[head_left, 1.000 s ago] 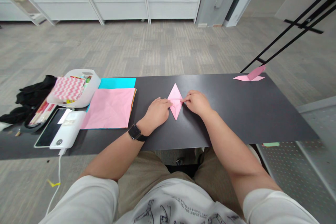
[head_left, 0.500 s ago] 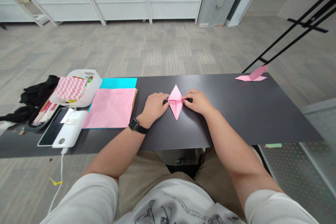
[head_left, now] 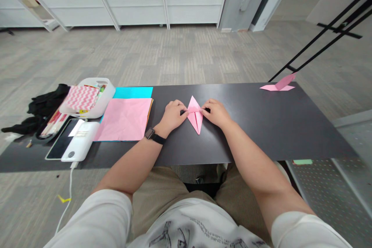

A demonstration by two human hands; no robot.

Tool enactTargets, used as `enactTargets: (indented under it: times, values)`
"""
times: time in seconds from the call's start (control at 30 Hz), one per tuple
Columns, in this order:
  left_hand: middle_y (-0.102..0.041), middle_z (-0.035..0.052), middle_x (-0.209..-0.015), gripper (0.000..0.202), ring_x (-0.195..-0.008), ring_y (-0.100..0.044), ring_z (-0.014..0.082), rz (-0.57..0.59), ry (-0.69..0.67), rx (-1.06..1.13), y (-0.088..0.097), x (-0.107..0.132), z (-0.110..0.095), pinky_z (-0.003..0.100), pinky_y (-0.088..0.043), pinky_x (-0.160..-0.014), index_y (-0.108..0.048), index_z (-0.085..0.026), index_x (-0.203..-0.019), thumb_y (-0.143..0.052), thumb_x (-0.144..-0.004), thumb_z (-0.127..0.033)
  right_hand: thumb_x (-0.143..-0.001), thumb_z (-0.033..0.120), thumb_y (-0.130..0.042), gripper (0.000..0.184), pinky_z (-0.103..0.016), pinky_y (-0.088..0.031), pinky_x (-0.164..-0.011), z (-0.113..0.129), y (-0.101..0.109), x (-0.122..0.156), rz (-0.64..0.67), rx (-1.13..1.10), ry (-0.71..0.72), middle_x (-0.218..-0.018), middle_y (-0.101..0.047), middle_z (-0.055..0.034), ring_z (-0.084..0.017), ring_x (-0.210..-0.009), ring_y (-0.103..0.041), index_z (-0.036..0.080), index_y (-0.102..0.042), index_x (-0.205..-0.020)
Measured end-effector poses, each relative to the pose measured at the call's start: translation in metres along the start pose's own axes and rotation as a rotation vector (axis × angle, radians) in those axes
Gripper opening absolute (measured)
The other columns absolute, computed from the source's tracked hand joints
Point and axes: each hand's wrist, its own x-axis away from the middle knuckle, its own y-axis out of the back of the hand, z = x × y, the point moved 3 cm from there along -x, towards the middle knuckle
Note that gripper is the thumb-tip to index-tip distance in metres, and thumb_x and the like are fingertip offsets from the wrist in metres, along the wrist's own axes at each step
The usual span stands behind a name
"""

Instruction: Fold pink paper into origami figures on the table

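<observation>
A pink folded origami paper, shaped like a long diamond, lies in front of me on the dark table. Across its middle runs a crease, and a slit shows down the lower half. My left hand pinches its left corner between thumb and fingers. At the right corner, my right hand pinches the paper in the same way. The fingertips partly cover both corners. A black watch sits on my left wrist.
Left of my hands lies a stack of pink paper over a blue sheet. Beyond are a white basket, a white power bank with a cable, and a phone. A folded pink paper figure stands at the far right.
The diamond has tilted slightly, its top tip moving left and its bottom tip right. Its lower slit looks wider, and its middle has narrowed a little. Both hands keep their pinch.
</observation>
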Motion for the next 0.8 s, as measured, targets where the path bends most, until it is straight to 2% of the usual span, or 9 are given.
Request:
enactTargets:
  times: [0.17, 0.27, 0.47, 0.63, 0.73, 0.8]
  values:
    - [-0.070, 0.0066, -0.111, 0.011, -0.107, -0.063, 0.0271, -0.014, 0.032, -0.025, -0.003, -0.002, 0.000, 0.048, -0.050, -0.104, -0.075, -0.023, -0.090, -0.073, -0.095, -0.032, -0.096, 0.028, -0.071, 0.009, -0.045, -0.047, -0.097, 0.003, -0.005, -0.003, -0.044, 0.054, -0.038, -0.107, -0.070, -0.0084, -0.029, -0.108, -0.063, 0.025, -0.078, -0.100]
    - [-0.070, 0.0065, -0.114, 0.006, -0.110, -0.062, 0.0279, -0.006, 0.027, -0.020, -0.003, -0.003, 0.000, 0.048, -0.049, -0.104, -0.076, -0.025, -0.097, -0.073, -0.095, -0.029, -0.097, 0.027, -0.071, 0.010, -0.045, -0.047, -0.098, 0.002, -0.007, -0.004, -0.046, 0.047, -0.007, -0.109, -0.069, -0.0085, -0.029, -0.108, -0.062, 0.025, -0.077, -0.104]
    - [-0.072, 0.0055, -0.121, 0.024, -0.114, -0.062, 0.0258, 0.022, -0.035, -0.005, -0.004, -0.002, -0.003, 0.047, -0.048, -0.107, -0.082, -0.029, -0.111, -0.062, -0.100, -0.020, -0.105, 0.032, -0.061, 0.022, -0.044, -0.046, -0.105, 0.001, -0.007, -0.003, -0.008, -0.040, 0.099, -0.115, -0.069, -0.0076, -0.027, -0.113, -0.062, 0.027, -0.079, -0.117]
    - [-0.072, 0.0050, -0.129, 0.030, -0.120, -0.063, 0.0255, 0.031, -0.066, -0.010, -0.004, 0.000, -0.005, 0.048, -0.048, -0.111, -0.084, -0.029, -0.112, -0.058, -0.100, -0.019, -0.109, 0.039, -0.051, 0.035, -0.044, -0.046, -0.108, 0.005, -0.004, -0.005, 0.030, -0.072, 0.095, -0.115, -0.068, -0.0080, -0.026, -0.114, -0.062, 0.026, -0.082, -0.103]
    - [-0.073, 0.0048, -0.132, 0.027, -0.123, -0.063, 0.0259, 0.026, -0.075, -0.001, -0.002, 0.000, -0.009, 0.049, -0.047, -0.114, -0.084, -0.029, -0.113, -0.058, -0.102, -0.025, -0.112, 0.043, -0.043, 0.048, -0.044, -0.047, -0.108, 0.004, 0.002, -0.005, 0.012, -0.130, 0.066, -0.112, -0.068, -0.0082, -0.025, -0.112, -0.063, 0.024, -0.081, -0.089]
    - [-0.073, 0.0050, -0.133, 0.026, -0.124, -0.064, 0.0261, 0.030, -0.077, 0.004, -0.001, 0.000, -0.011, 0.050, -0.047, -0.115, -0.083, -0.028, -0.112, -0.059, -0.104, -0.031, -0.111, 0.046, -0.044, 0.051, -0.045, -0.047, -0.108, 0.002, 0.005, -0.003, -0.006, -0.150, 0.035, -0.110, -0.068, -0.0079, -0.025, -0.111, -0.064, 0.024, -0.079, -0.081]
